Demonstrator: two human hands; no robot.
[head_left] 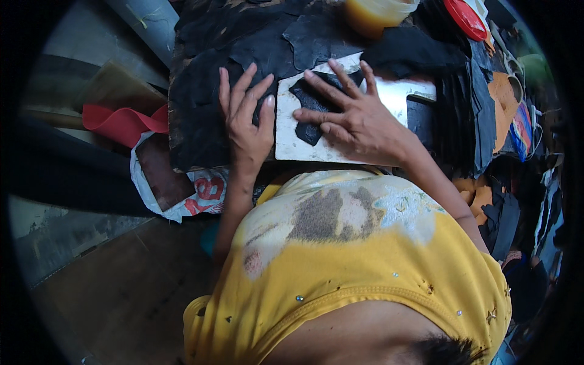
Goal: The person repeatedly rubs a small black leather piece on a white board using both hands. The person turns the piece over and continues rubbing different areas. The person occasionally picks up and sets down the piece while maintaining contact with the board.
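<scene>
A small, irregular black leather scrap (311, 111) lies flat on a pale, scuffed rectangular cutting board (292, 143), pinned there under the spread fingers of the right hand (353, 118); the grip is released, palm down, pressing rather than grasping, probably to smooth the piece and keep it from sliding on the hard board. Just left of that grip, the left hand (246, 118) also lies flat and ungrasping, fingers fanned, its little-finger side touching the board's left edge and the rest resting on a large sheet of black leather (201, 103), seemingly to steady the board. Beyond the fingertips, overlapping black leather offcuts (286, 36) cover the table, with a translucent yellow plastic tub (374, 12) farther out.
</scene>
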